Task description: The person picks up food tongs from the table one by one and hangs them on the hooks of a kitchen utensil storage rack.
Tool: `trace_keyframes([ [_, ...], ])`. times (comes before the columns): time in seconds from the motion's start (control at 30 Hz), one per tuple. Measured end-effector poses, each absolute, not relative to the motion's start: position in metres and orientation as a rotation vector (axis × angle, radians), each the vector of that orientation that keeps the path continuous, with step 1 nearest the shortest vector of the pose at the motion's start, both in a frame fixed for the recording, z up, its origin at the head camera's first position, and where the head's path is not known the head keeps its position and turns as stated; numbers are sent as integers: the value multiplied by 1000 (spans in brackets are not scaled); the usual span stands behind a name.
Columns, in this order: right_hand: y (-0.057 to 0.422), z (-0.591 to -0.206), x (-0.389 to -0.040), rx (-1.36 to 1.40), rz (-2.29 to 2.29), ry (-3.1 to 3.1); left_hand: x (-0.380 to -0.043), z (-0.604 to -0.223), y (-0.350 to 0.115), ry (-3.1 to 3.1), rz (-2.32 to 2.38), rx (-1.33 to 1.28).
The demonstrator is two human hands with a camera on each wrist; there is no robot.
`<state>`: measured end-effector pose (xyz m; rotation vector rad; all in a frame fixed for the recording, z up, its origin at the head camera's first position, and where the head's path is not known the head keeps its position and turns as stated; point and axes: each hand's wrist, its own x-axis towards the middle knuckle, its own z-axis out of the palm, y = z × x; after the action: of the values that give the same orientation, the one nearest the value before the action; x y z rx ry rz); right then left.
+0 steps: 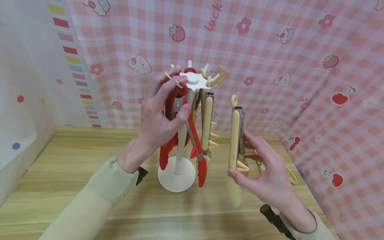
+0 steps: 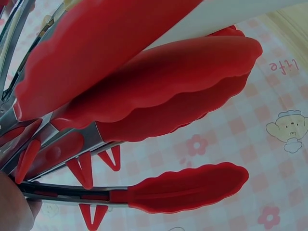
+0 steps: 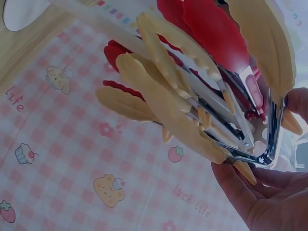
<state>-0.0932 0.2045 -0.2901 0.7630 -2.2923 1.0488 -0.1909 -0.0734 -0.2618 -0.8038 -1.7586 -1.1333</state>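
A white stand (image 1: 168,181) with a hooked top holds several hanging tongs. My left hand (image 1: 159,113) curls round red tongs (image 1: 195,136) just below the hooks, its thumb on their handle and its fingertips near the hub. Other red tongs (image 2: 159,91) hang close by in the left wrist view. Pale yellow tongs (image 1: 207,123) hang on the stand's right side. Further right, my right hand (image 1: 267,170) grips another pair of pale yellow tongs (image 1: 235,140) by the arms, upright, ring upward and apart from the stand. In the right wrist view their yellow heads (image 3: 168,115) spread apart.
On the wooden table (image 1: 99,186), partly behind my right hand, lies a yellow-tipped utensil (image 1: 291,175). A pink checked cloth (image 1: 255,50) hangs behind the table and along its right side. A pale curtain (image 1: 27,83) closes off the left.
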Motion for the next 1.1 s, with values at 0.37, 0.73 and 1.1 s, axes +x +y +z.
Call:
trace_keyframes([
  [0.37, 200, -285, -88, 787, 1039, -2308, -187, -260, -76, -1811, -1119, -802],
  [0.73, 194, -279, -90, 809, 1019, -2306, -185, -258, -78, -1849, -1109, -801],
  [1.1, 187, -273, -93, 861, 1030, -2260, -185, -258, -78, -1847, -1105, -803],
])
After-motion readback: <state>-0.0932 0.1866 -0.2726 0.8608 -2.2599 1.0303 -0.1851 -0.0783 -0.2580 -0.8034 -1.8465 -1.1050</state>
